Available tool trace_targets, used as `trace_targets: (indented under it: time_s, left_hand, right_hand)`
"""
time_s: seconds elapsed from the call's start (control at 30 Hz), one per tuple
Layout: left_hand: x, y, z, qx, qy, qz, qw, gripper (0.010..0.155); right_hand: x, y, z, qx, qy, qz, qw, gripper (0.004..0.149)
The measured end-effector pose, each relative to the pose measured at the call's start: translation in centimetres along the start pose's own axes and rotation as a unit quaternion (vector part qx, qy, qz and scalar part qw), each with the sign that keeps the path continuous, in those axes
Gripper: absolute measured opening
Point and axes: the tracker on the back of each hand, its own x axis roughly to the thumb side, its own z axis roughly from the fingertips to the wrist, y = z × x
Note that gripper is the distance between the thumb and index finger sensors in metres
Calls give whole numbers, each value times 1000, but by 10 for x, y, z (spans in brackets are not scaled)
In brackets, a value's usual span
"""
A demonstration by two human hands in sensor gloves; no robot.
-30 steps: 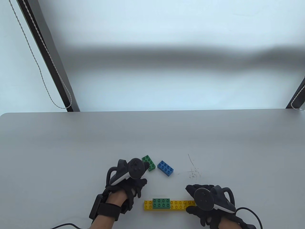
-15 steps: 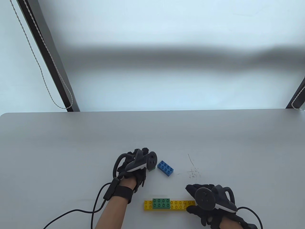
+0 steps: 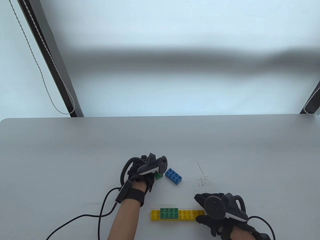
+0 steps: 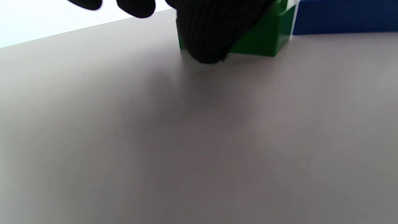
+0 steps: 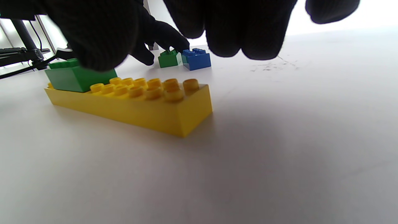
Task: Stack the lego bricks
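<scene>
Gloved left hand (image 3: 140, 175) lies over a loose green plastic brick (image 3: 158, 175) on the flat grey table (image 3: 75, 155). In the left wrist view one black fingertip (image 4: 208, 34) presses against the near side face of this green brick (image 4: 264, 40), which rests flat on the table (the opposing fingers are hidden behind the brick, so a full pinch cannot be confirmed). Two further fingertips hang free at the top edge, clear of the brick. A blue plastic two-by-four brick (image 3: 173, 176) lies just beside the green one, on its right; whether the two touch cannot be told.

Gloved right hand (image 3: 220, 212) rests at the right end of a long yellow plastic brick (image 3: 191, 215) lying flat near the table's front edge. A second green two-by-four brick (image 3: 169, 213) is seated on the studs toward its left end. In the right wrist view the fingers (image 5: 242, 28) hang loosely spread above the yellow brick (image 5: 140, 105); contact with it is not clearly shown.
</scene>
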Motion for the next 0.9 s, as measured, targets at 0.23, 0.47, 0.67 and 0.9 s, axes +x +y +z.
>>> trace_targets:
  time_s: [0.23,0.47,0.67,0.9]
  left_hand:
    - [9,-3,-2,-9,1,-23,1000,75]
    - [9,-2,-2,-7,0,-25,1000,70]
    - [9,-3,-3,-9,0,-18,1000,66]
    - [5,0,2,-14,0,-12,1000,67]
  right_hand:
    - [-2,2,-2,4,1,-7,1000,79]
    - [-3,2,-2,6,2,-10,1000,78]
    - [-2,3,-2,12,0,-16,1000,77]
    - [-4,2,-1,11,4,-20,1000,77]
